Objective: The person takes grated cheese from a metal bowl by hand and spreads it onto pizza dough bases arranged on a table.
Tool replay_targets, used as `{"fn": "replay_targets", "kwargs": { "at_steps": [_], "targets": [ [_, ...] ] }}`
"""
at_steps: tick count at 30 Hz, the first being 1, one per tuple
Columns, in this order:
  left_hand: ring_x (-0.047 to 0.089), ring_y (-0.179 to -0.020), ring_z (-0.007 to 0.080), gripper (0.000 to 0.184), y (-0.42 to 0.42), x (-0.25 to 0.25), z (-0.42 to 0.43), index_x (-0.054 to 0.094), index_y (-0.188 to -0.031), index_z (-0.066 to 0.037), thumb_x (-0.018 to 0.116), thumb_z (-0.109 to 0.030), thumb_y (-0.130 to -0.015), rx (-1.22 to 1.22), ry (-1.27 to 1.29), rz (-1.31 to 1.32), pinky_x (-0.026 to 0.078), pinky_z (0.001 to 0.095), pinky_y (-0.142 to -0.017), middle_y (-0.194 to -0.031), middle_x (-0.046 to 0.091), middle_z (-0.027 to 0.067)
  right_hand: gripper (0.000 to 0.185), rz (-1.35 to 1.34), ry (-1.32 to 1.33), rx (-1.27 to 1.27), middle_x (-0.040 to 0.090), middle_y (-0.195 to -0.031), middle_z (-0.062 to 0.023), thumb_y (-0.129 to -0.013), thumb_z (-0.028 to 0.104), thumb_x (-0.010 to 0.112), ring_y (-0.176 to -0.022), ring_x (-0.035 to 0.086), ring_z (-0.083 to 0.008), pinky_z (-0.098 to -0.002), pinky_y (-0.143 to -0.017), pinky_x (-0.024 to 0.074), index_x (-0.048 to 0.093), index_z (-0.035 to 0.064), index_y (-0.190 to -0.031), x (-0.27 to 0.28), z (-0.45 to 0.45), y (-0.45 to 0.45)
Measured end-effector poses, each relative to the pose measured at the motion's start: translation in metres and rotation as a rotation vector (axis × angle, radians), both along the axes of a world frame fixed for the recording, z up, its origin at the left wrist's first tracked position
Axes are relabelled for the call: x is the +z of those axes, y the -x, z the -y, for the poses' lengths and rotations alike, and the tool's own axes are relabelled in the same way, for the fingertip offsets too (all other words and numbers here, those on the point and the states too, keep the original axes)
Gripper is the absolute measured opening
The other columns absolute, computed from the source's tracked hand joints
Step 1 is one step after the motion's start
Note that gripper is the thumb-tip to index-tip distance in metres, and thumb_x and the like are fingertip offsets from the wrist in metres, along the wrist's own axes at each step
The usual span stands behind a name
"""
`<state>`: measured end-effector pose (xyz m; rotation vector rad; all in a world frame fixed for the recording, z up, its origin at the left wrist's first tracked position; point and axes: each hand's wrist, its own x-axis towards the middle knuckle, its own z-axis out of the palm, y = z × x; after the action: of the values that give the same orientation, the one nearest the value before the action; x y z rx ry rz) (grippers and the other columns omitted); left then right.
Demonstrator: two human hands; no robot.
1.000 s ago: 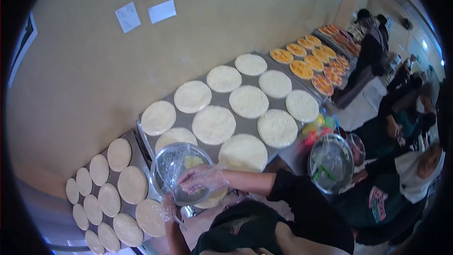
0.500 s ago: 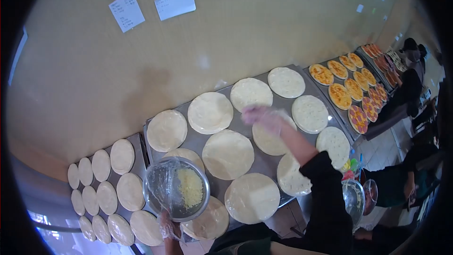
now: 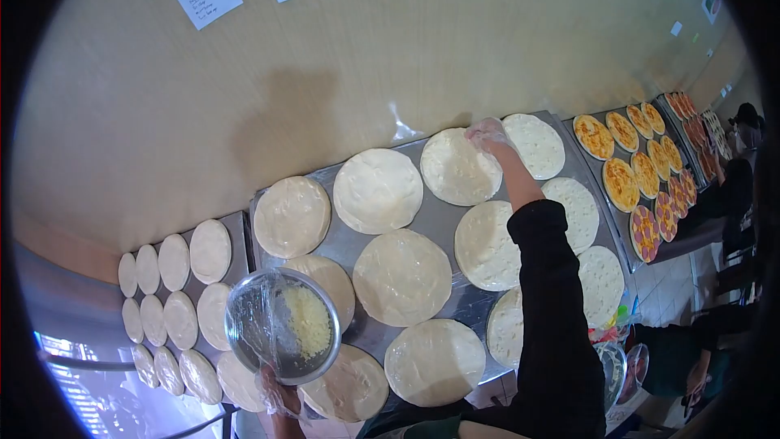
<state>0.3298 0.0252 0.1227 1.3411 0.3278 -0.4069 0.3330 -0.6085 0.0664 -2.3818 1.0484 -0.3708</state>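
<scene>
- Over the middle tray [image 3: 345, 236], my right hand [image 3: 487, 136], in clear plastic, is at the far edge of a back-row dough round [image 3: 457, 169]; I cannot tell whether its fingers pinch anything.
- My left hand [image 3: 280, 397] is curled on the near rim of the metal bowl [image 3: 296, 372], which I see across the facing edges of the middle tray and left tray [image 3: 239, 232].
- Pale shreds [image 3: 309, 325] lie heaped in the bowl's right side, so I judge plenty is left.
- Done, by my reckoning: dough rounds flattened and laid out, some dimpled.
- Left: I make out no orange topping on these, unlike the orange-topped rounds [image 3: 621, 185] farther right.
</scene>
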Motion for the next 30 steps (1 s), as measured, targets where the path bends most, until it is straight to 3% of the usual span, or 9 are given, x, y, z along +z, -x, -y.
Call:
{"fn": "replay_targets", "kwargs": {
  "at_steps": [6, 8, 17, 21, 24, 26, 27, 29, 30],
  "targets": [
    [0.055, -0.081, 0.0173, 0.037, 0.000, 0.004, 0.002, 0.045, -0.104, -0.005, 0.052, -0.025, -0.073, 0.095, 0.057, -0.065, 0.048, 0.0288, -0.067, -0.093, 0.054, 0.0069, 0.010, -0.155, 0.124, 0.009, 0.058, -0.071, -0.0059, -0.063, 0.017, 0.057, -0.069, 0.056, -0.0188, -0.0279, -0.061, 0.0432, 0.063, 0.0131, -0.070, -0.009, 0.015, 0.015],
    [0.055, -0.081, 0.0174, 0.038, 0.001, 0.004, 0.001, 0.044, -0.105, -0.005, 0.052, -0.024, -0.073, 0.120, 0.068, -0.050, 0.048, 0.0292, -0.067, -0.093, 0.054, 0.0071, 0.009, -0.141, 0.548, 0.295, 0.057, -0.075, -0.0069, -0.060, 0.016, 0.056, -0.076, 0.054, -0.0214, -0.0294, -0.065, 0.0428, 0.061, 0.0125, -0.067, -0.032, 0.030, 0.023],
    [0.053, -0.090, 0.0185, 0.044, 0.001, -0.005, -0.019, 0.041, -0.110, -0.008, 0.048, -0.039, -0.079, -0.028, 0.054, -0.005, 0.048, 0.0310, -0.071, -0.103, 0.050, 0.0069, 0.019, -0.220, 0.072, 0.072, 0.053, -0.095, -0.0079, -0.068, 0.018, 0.051, -0.098, 0.046, -0.0220, -0.0321, -0.084, 0.0374, 0.060, 0.0106, -0.083, 0.022, -0.019, 0.046],
    [0.053, -0.090, 0.0192, 0.041, 0.007, -0.006, -0.024, 0.042, -0.109, -0.007, 0.047, -0.037, -0.080, -0.010, 0.033, -0.012, 0.048, 0.0304, -0.071, -0.103, 0.050, 0.0077, 0.022, -0.221, 0.199, 0.034, 0.057, -0.084, -0.0093, -0.067, 0.014, 0.054, -0.084, 0.054, -0.0207, -0.0303, -0.076, 0.0426, 0.060, 0.0069, -0.087, 0.016, -0.019, 0.045],
    [0.049, -0.090, 0.0228, 0.038, 0.014, 0.000, -0.019, 0.046, -0.104, -0.005, 0.056, -0.027, -0.075, 0.006, 0.042, -0.011, 0.043, 0.0349, -0.074, -0.094, 0.051, 0.0095, 0.020, 0.268, -0.675, 0.113, 0.058, -0.076, -0.0086, -0.067, 0.006, 0.057, -0.069, 0.056, -0.0142, -0.0254, -0.066, 0.0457, 0.059, 0.0013, -0.087, 0.034, -0.053, 0.042],
    [0.046, -0.085, 0.0346, 0.042, 0.016, 0.001, -0.033, 0.047, -0.103, -0.002, 0.059, -0.017, -0.066, -0.592, -1.078, 0.530, 0.038, 0.0401, -0.071, -0.089, 0.050, 0.0175, 0.019, 0.332, -0.946, 0.338, 0.058, -0.077, -0.0072, -0.068, 0.004, 0.059, -0.068, 0.056, -0.0125, -0.0242, -0.066, 0.0458, 0.060, 0.0000, -0.086, 0.090, -0.138, 0.039],
    [0.047, -0.083, 0.0343, 0.033, 0.020, -0.011, -0.039, 0.049, -0.099, -0.002, 0.056, -0.015, -0.069, -0.642, -1.202, 0.715, 0.038, 0.0398, -0.071, -0.087, 0.051, 0.0181, 0.019, 0.315, -1.078, 0.461, 0.059, -0.079, -0.0066, -0.068, 0.005, 0.060, -0.069, 0.056, -0.0129, -0.0246, -0.066, 0.0459, 0.060, 0.0002, -0.086, 0.104, -0.177, 0.035],
    [0.050, -0.081, 0.0301, 0.025, 0.016, -0.013, -0.021, 0.050, -0.093, 0.001, 0.047, -0.020, -0.080, -0.238, -0.408, -0.022, 0.039, 0.0385, -0.070, -0.086, 0.052, 0.0174, 0.028, 0.096, -1.119, 0.782, 0.058, -0.087, -0.0096, -0.068, 0.010, 0.063, -0.077, 0.055, -0.0131, -0.0247, -0.071, 0.0447, 0.056, -0.0017, -0.093, 0.111, -0.246, 0.034],
    [0.050, -0.086, 0.0280, 0.034, 0.024, 0.016, -0.006, 0.049, -0.098, 0.000, 0.043, -0.030, -0.083, -0.490, -0.738, 0.294, 0.039, 0.0365, -0.072, -0.091, 0.052, 0.0171, 0.028, 0.040, -1.031, 0.931, 0.058, -0.087, -0.0098, -0.070, 0.010, 0.061, -0.078, 0.055, -0.0144, -0.0252, -0.072, 0.0443, 0.055, -0.0018, -0.094, 0.115, -0.286, 0.034]
  ]
}}
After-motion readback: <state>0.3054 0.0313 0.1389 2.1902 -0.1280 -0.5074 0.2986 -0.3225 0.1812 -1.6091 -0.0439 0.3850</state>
